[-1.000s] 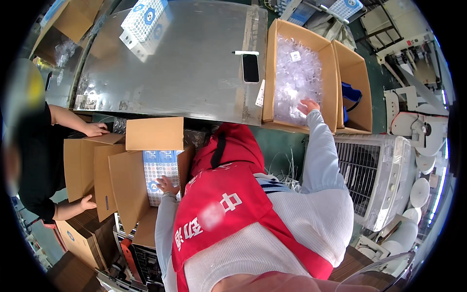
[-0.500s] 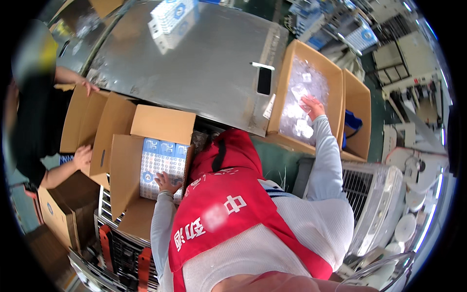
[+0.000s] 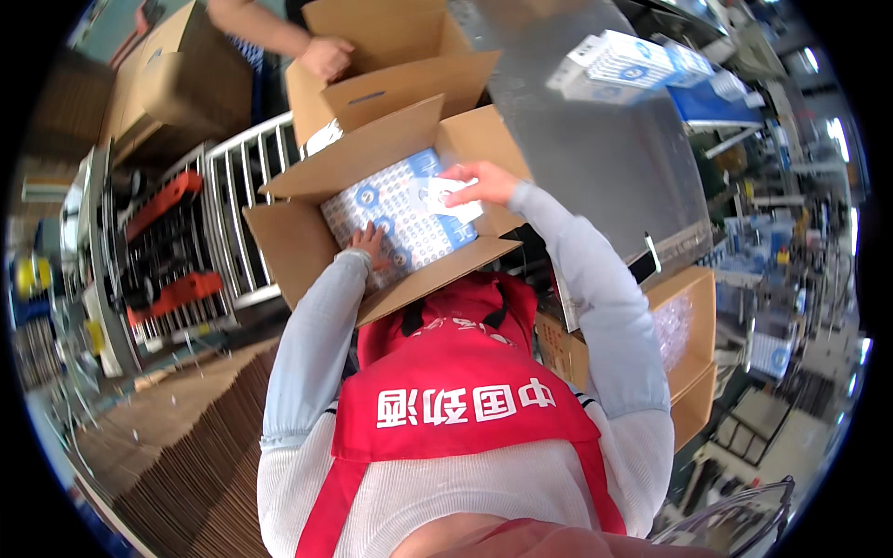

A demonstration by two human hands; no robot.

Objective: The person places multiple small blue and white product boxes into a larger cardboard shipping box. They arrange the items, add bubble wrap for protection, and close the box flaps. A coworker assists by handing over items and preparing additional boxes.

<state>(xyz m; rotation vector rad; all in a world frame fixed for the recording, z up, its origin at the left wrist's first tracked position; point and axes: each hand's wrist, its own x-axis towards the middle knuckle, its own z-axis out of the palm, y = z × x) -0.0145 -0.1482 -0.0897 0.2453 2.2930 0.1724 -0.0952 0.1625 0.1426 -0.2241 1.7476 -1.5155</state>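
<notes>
Head view: right hand [image 3: 479, 183], off far bag box, now pinching packet [image 3: 453, 198] over carton [image 3: 391, 200]; left hand [image 3: 368, 244] spread flat on packs (steadying).

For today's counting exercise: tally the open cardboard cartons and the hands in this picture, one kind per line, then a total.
Open cartons: 4 (packing carton, one behind it, two at the right)
Hands: 3 (left hand, right hand, co-worker's hand)
Total: 7
</notes>
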